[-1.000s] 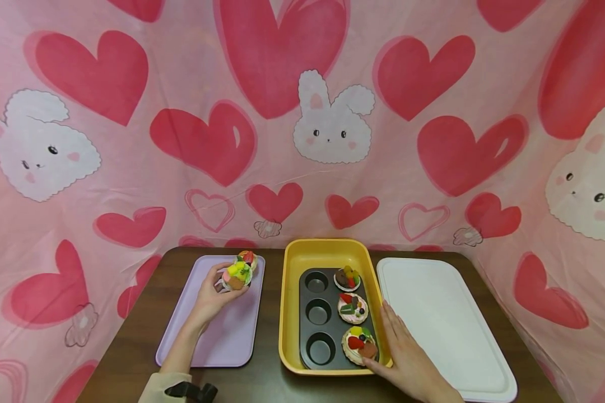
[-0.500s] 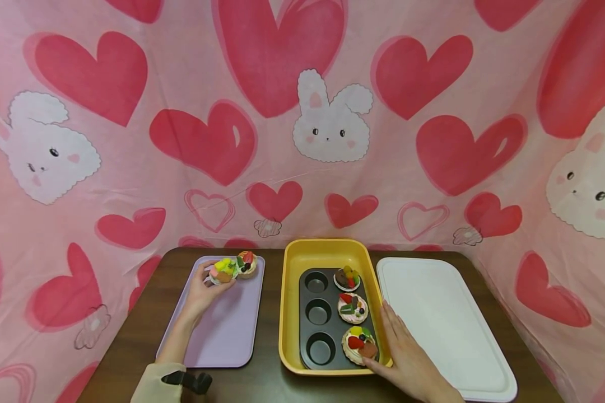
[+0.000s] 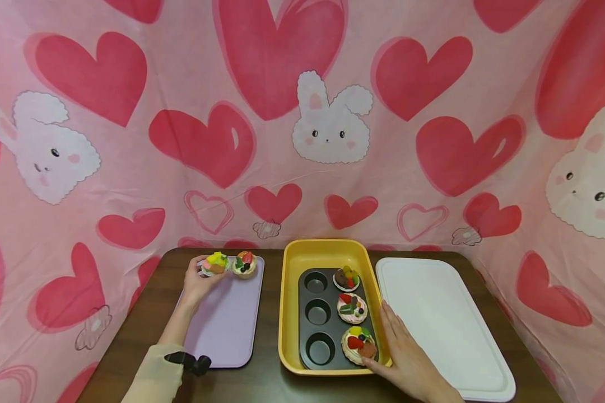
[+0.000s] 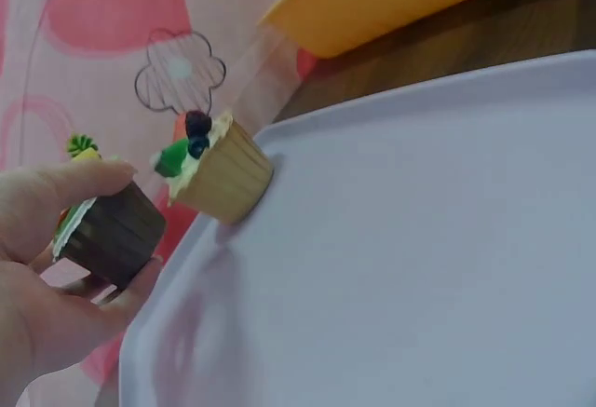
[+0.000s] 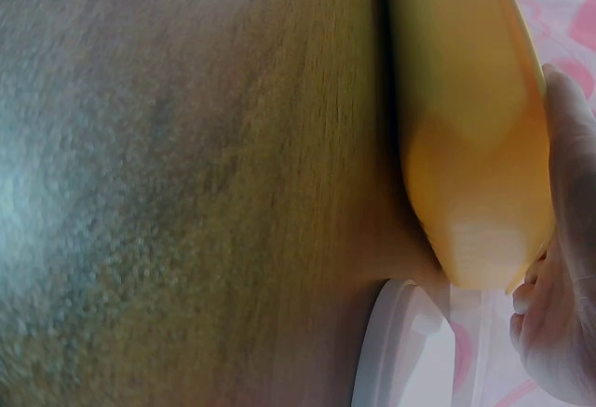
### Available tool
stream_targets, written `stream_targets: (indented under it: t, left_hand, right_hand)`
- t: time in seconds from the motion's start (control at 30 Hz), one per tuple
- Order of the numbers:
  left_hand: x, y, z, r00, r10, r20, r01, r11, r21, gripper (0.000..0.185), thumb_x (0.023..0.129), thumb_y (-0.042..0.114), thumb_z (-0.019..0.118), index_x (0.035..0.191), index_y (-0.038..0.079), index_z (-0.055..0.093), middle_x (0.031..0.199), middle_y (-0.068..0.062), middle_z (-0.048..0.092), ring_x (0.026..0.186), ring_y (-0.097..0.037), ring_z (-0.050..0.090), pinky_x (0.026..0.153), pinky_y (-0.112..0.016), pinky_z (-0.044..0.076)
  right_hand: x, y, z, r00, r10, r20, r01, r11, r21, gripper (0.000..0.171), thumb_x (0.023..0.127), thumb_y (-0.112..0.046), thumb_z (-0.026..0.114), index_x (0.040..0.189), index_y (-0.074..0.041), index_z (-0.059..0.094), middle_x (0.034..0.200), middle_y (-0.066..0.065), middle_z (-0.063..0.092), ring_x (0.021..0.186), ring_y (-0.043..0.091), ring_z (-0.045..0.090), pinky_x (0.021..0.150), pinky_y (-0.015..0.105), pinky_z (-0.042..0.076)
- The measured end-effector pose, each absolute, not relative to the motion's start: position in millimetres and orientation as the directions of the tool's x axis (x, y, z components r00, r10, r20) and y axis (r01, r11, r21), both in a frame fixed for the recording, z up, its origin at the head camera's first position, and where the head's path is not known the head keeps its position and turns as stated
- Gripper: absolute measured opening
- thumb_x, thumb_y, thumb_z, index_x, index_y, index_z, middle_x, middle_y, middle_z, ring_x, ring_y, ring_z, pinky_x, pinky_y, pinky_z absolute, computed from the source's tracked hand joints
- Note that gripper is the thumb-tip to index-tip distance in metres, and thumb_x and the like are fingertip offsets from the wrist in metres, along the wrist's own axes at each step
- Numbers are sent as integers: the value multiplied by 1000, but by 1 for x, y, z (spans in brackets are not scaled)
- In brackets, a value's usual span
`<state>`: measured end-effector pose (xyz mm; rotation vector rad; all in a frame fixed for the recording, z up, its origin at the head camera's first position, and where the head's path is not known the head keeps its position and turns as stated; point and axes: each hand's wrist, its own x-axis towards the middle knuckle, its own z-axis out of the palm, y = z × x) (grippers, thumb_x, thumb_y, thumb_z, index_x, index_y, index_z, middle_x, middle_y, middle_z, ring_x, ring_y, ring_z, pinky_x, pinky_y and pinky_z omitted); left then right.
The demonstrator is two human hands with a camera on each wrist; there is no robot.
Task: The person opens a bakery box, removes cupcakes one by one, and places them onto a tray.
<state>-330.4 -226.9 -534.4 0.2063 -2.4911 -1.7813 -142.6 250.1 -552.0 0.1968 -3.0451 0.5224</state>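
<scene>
The left hand (image 3: 194,282) grips a dark-cased cupcake (image 3: 214,263) at the lilac tray's (image 3: 224,330) far corner, beside another cupcake (image 3: 245,264), while the right hand (image 3: 408,361), fingers flat, steadies the yellow tray (image 3: 287,313).

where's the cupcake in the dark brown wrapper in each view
Head view: the cupcake in the dark brown wrapper is at the far left corner of the lilac tray, held by the left hand, beside the tan-wrapper cupcake.
Left wrist view: at the left edge, pinched between the fingers, just off the tray's rim.
Right wrist view: not in it.
Shared landmark: the yellow tray, seen in all three views.
</scene>
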Motion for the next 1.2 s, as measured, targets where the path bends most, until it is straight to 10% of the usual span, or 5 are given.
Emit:
stream_targets:
  t: [0.63, 0.9, 1.2]
  left_hand:
    - [-348, -237, -551, -975, -219, -27, -108, 367, 924, 78, 83, 17, 78, 145, 4, 31, 140, -23, 43, 123, -34, 49, 79, -13, 40]
    - [-352, -234, -554, -968, -245, 47, -72, 455, 888, 76, 80, 14, 79, 141, 1, 35, 139, -28, 48, 128, -43, 48, 107, -51, 41]
    - [-354, -230, -557, -956, -269, 121, -38, 518, 854, 75, 77, 15, 82, 137, 3, 40, 134, -29, 53, 126, -44, 49, 108, -56, 38]
  right_hand:
    - [-143, 250, -553, -991, -118, 69, -135, 932, -338, 118, 74, -84, 52, 159, -16, 6, 167, 6, 8, 149, 32, 24, 112, 60, 33]
    - [-143, 250, -551, -990, -121, 67, -137, 929, -344, 118, 74, -83, 53, 159, -15, 7, 167, 6, 8, 150, 32, 23, 113, 59, 32]
    - [-142, 250, -550, -991, -120, 57, -133, 930, -344, 116, 75, -82, 53, 159, -15, 8, 167, 5, 8, 150, 31, 23, 116, 57, 30]
